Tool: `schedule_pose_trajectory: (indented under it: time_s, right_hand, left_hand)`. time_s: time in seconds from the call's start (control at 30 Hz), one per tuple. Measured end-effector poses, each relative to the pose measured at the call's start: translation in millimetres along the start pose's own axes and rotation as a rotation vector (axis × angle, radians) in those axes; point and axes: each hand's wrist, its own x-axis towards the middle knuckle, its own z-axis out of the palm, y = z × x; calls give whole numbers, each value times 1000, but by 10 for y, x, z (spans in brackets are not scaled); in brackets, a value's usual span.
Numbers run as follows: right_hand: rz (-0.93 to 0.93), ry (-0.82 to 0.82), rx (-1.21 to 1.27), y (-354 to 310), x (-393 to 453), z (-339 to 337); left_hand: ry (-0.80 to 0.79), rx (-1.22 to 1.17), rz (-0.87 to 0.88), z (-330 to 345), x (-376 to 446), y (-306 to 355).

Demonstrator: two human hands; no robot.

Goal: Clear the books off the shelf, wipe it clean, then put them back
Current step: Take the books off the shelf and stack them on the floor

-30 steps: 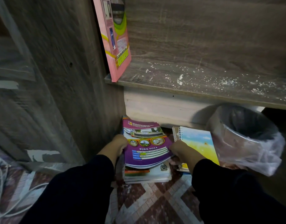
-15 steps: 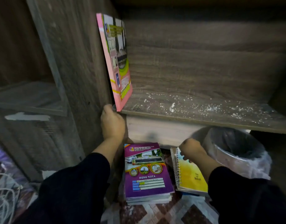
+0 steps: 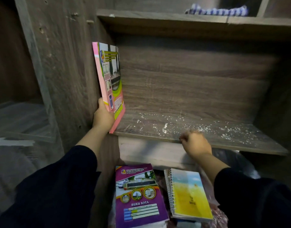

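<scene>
A pink book (image 3: pixel 107 79) stands upright against the left wall of the wooden shelf (image 3: pixel 207 129), whose board is speckled with white dust. My left hand (image 3: pixel 102 116) grips the book's lower front corner. My right hand (image 3: pixel 194 143) hovers at the shelf's front edge with its fingers curled and nothing in it. On the floor below lie a purple "Buku Nota" book (image 3: pixel 138 196) on top of a stack and a yellow spiral notebook (image 3: pixel 189 195) beside it.
A striped blue-and-white cloth (image 3: pixel 218 11) lies on the upper shelf. A bin lined with a plastic bag (image 3: pixel 236 160) stands under the shelf at the right. A wooden side panel (image 3: pixel 64 71) closes the left.
Both hands left the floor stack and rose. The left hand took hold of the pink book; the right hand came up to the shelf edge. The view tilted upward.
</scene>
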Motion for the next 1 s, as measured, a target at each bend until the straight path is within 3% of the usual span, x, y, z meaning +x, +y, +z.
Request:
schedule_pose_trajectory:
  time_s: [0.13, 0.27, 0.43, 0.67, 1.0]
  right_hand:
    - [17, -8, 15, -4, -54, 46]
    - [38, -44, 88, 6, -133, -82]
    - [135, -53, 178, 58, -277, -416]
    - [193, 8, 240, 92, -487, -847]
    - [155, -50, 206, -75, -762, -854]
  left_hand:
    - [47, -134, 12, 37, -76, 50]
    - [-22, -363, -8, 41, -282, 195]
    - [-236, -603, -188, -59, -728, 457]
    - [-521, -743, -480, -233, -1570, 569]
    - [-587, -925, -799, -144, -2654, 209]
